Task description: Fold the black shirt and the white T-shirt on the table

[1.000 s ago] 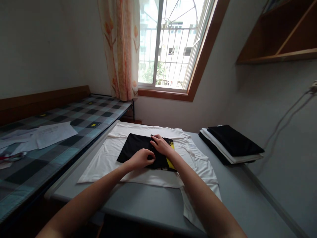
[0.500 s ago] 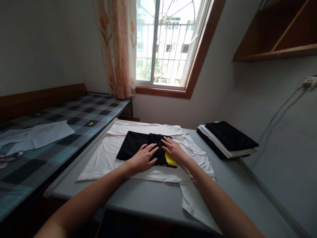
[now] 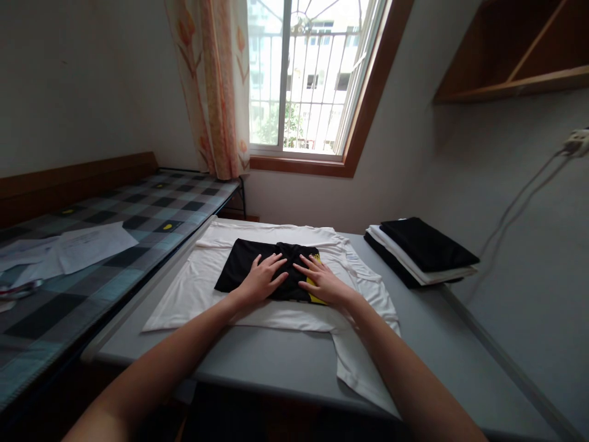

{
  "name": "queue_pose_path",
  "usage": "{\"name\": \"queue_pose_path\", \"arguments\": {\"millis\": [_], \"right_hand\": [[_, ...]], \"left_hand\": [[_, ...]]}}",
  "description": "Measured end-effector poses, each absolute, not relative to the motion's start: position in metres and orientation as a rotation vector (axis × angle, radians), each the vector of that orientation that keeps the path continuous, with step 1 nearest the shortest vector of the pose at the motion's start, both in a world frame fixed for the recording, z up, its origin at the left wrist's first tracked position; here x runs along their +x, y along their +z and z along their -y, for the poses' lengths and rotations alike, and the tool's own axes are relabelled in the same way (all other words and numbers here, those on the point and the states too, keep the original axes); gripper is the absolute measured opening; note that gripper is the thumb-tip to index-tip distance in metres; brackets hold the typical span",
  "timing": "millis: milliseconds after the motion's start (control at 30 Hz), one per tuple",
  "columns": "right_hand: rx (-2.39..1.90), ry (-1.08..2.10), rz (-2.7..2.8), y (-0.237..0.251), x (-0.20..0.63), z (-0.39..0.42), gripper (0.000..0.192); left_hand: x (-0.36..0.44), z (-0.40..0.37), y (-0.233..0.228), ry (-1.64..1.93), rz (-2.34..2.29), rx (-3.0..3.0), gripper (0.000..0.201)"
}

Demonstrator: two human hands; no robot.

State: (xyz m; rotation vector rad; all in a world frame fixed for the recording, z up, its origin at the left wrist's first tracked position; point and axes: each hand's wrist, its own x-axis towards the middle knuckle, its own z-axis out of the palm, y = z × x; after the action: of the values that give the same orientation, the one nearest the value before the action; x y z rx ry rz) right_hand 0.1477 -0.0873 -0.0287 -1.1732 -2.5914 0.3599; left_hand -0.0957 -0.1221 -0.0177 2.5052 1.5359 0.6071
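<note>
Black folded cotton garment lies on a white T-shirt. Left hand and right hand press it flat, fingers spread. Soft and limp, it is probably best gripped along a folded edge.

Both forearms reached forward from the near edge, bare, angled inward toward each other. Left hand lay palm down, fingers spread and pointing far-right. Right hand lay palm down just beside it, fingers spread and pointing far-left. Fingertips of the two hands nearly met, not touching. Neither hand gripped anything.
</note>
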Motion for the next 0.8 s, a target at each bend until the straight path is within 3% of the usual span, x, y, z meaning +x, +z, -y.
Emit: {"name": "queue_pose_path", "arguments": {"millis": [133, 233, 433, 567, 667, 800], "right_hand": [[-1.139, 0.282, 2.379, -0.030, 0.148, 0.084, 0.041], [-1.425, 0.143, 2.117, -0.028, 0.151, 0.081, 0.032], [-1.828, 0.082, 1.973, -0.031, 0.156, 0.078, 0.034], [-1.756, 0.224, 1.941, -0.032, 0.153, 0.075, 0.030], [-1.657, 0.445, 1.866, -0.032, 0.151, 0.074, 0.026], [-1.561, 0.689, 1.737, -0.033, 0.150, 0.077, 0.036]], "left_hand": [[-0.099, 0.119, -0.022, 0.511, -1.581, 2.511, 0.053], [-0.100, 0.118, -0.025, 0.478, -1.601, 2.497, 0.053], [-0.098, 0.119, -0.022, 0.536, -1.613, 2.509, 0.052], [-0.096, 0.121, -0.019, 0.631, -1.526, 2.609, 0.061], [-0.096, 0.123, -0.020, 0.507, -1.462, 2.668, 0.069], [-0.095, 0.125, -0.023, 0.358, -1.483, 2.683, 0.075]]}}
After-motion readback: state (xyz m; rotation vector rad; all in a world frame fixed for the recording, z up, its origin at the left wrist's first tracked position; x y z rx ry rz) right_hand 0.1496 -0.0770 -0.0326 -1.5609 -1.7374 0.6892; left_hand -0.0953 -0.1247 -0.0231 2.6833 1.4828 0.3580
